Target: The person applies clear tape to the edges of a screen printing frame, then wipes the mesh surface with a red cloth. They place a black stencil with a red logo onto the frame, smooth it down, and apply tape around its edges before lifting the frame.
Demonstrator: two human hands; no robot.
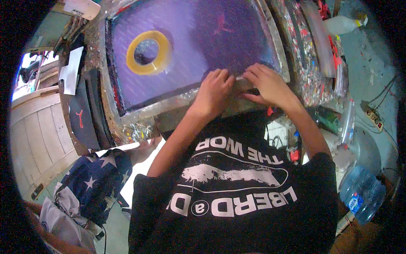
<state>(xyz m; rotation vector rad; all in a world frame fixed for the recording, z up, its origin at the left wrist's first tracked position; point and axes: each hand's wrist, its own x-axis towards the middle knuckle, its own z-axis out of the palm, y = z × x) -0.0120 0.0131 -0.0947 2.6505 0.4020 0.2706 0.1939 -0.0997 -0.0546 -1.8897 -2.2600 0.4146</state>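
Note:
Both of my hands are at the near bar of a wide screen frame (160, 101) with purple mesh (177, 34). My left hand (213, 91) has its fingers curled over the bar, thumb mostly hidden. Just to its right, my right hand (268, 84) grips the bar, bent fingers on top and thumb lower down. A roll of yellow tape (138, 63) lies flat on the mesh at the left, apart from both hands. A small pinkish mark shows on the darker right part of the mesh.
The paint-spattered worktable (135, 129) holds dark boards (91, 112) and white paper (70, 70) at left. A white bottle (342, 24), a power strip (374, 119) and a large water jug (361, 190) are at right. Star-patterned fabric (95, 178) hangs at lower left.

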